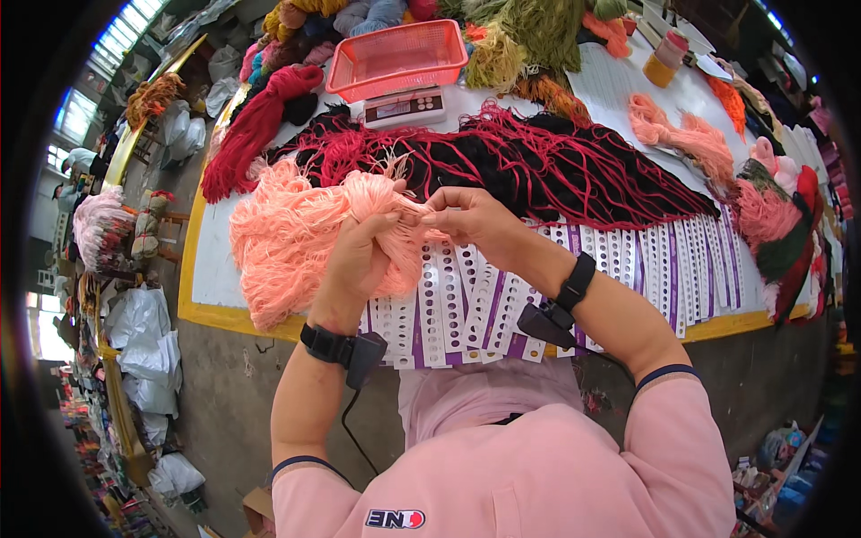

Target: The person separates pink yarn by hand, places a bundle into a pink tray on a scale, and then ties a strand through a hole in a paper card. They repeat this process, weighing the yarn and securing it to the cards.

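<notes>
A large loose bundle of peach yarn [296, 238] lies on the left part of the table. My left hand [363, 251] is closed around its gathered right end, with strands spilling past the wrist side. Against that same end, my right hand [462, 218] pinches a few peach strands between thumb and fingertips. The two hands are close together, almost touching. Behind them stretches a long heap of black and crimson yarn [538, 166]. Under my right forearm lie rows of white and purple punched cards [484, 300].
A red plastic basket [395, 56] rests on a white digital scale [405, 108] at the back. Crimson yarn [260, 134] lies at the left, peach hanks [686, 134] at the right, and a yellow jar [666, 58] far right. The table has a yellow edge [215, 311].
</notes>
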Motion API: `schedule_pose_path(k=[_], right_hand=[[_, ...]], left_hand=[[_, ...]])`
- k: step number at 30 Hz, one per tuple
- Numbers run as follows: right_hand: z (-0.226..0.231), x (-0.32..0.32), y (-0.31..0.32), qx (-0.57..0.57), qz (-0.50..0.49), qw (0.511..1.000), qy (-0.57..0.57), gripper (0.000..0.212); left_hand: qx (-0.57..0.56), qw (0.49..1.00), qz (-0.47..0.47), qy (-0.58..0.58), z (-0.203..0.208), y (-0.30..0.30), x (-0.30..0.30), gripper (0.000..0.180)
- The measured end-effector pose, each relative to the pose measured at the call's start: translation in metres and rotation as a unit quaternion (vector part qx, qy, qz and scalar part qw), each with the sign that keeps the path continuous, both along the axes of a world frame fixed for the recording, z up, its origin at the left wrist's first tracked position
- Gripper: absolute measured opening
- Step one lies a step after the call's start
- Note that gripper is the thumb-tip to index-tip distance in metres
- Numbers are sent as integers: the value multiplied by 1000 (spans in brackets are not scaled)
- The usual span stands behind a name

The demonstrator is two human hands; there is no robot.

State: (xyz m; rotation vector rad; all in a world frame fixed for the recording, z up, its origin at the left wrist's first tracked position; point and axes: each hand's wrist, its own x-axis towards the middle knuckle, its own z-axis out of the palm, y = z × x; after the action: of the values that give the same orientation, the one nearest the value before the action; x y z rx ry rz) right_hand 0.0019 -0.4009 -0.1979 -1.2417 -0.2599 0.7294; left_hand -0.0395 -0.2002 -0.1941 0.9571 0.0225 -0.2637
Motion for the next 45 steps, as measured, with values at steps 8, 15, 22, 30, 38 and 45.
schedule_pose_path(k=[8, 15, 22, 30, 38, 45], right_hand=[[-11, 7, 2, 92, 18, 993, 68, 7], [-10, 10, 6, 118, -7, 986, 115, 7], [-13, 7, 16, 183, -70, 962, 191, 9], [-10, 18, 3, 223, -1, 949, 223, 11], [37, 82, -80, -177, 83, 972, -130, 25], [15, 163, -229, -359, -80, 887, -278, 29]], left_hand=[[-4, 999, 36, -29, 4, -5, -1, 47], [-50, 998, 18, -32, 2, 0, 0, 53], [-76, 995, 58, -15, 0, -1, 3, 47], [-174, 980, 61, 67, -30, 52, 4, 28], [639, 749, 120, -129, 7, 255, 27, 25], [994, 52, -55, 76, 103, 608, -157, 30]])
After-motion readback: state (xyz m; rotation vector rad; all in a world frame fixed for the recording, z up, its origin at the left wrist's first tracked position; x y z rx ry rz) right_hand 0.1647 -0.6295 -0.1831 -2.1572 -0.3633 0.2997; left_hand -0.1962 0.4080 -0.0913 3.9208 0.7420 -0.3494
